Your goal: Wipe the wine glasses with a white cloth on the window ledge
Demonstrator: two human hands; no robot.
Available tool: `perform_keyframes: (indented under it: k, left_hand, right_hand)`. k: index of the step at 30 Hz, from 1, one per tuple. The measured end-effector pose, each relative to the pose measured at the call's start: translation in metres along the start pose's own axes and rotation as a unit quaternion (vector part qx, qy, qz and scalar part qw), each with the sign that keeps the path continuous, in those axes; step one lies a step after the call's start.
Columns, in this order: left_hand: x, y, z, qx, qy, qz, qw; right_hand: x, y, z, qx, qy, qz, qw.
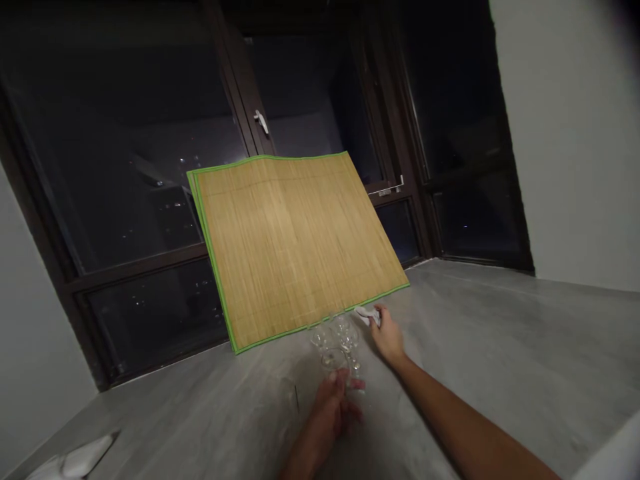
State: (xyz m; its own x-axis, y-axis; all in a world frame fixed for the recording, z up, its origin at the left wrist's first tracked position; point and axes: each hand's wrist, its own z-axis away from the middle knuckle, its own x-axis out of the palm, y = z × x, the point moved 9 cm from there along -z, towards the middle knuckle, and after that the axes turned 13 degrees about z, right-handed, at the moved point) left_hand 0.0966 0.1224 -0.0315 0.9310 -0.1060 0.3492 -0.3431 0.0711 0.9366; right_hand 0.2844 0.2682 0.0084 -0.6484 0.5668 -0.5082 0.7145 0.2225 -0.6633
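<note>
My left hand (pixel 330 403) is closed, its fingertips pinched at the near edge of a clear glass (pixel 334 360). Just beyond it, several more clear glasses (pixel 342 325) stand close together on the grey surface; their outlines overlap and are hard to separate. My right hand (pixel 389 335) is closed on a crumpled white cloth (pixel 367 314), to the right of the glasses and near the mat's lower edge. By my left fingertips lies a small pink item (pixel 357 385), too blurred to name.
A bamboo mat (pixel 300 240) with green edging leans upright against the dark window behind the glasses. The grey ledge (pixel 480 353) stretches to both sides, with a white object (pixel 75 461) at lower left. A window handle (pixel 261 123) is above the mat.
</note>
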Motion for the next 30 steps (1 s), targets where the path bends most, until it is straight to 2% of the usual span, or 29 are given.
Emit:
perform_keyframes:
  k: [3,6,8,10,12,14,16,19,21,26,30]
  left_hand:
    - [-0.008,-0.009,-0.01,-0.008,0.045,-0.06,0.997]
    - [-0.015,0.0,-0.011,0.052,0.079,-0.187,0.978]
    - [-0.02,0.02,-0.004,0.127,0.105,-0.287,0.944]
    - [-0.023,0.044,0.008,0.197,0.118,-0.391,0.892]
    - [-0.027,0.064,0.018,0.236,0.102,-0.486,0.836]
    - [-0.036,0.08,0.023,0.251,0.074,-0.534,0.804]
    - [-0.049,0.092,0.026,0.261,0.057,-0.545,0.794]
    - [-0.064,0.098,0.024,0.271,0.061,-0.528,0.802]
    - [-0.061,0.093,0.023,0.272,0.048,-0.53,0.802]
    - [-0.024,0.077,0.024,0.286,-0.008,-0.582,0.761]
    - [-0.01,0.073,0.023,0.297,-0.008,-0.586,0.754]
  right_hand:
    - [0.004,-0.006,-0.002,-0.017,-0.014,0.003,1.0]
    - [0.006,-0.004,-0.004,-0.014,-0.016,0.011,1.0]
    - [0.007,-0.002,-0.004,-0.008,-0.019,0.017,1.0]
    - [0.007,0.0,-0.003,-0.004,-0.023,0.021,1.0]
    - [0.007,0.002,-0.004,0.001,-0.026,0.025,0.999]
    - [0.006,0.003,-0.004,0.007,-0.028,0.03,0.999]
    - [0.006,0.005,-0.005,0.014,-0.033,0.035,0.999]
    - [0.008,0.005,-0.005,0.016,-0.045,0.04,0.998]
    - [0.009,0.005,-0.005,0.014,-0.05,0.041,0.998]
    - [0.01,0.005,-0.005,0.015,-0.052,0.042,0.998]
    - [0.012,0.006,-0.005,0.014,-0.051,0.047,0.998]
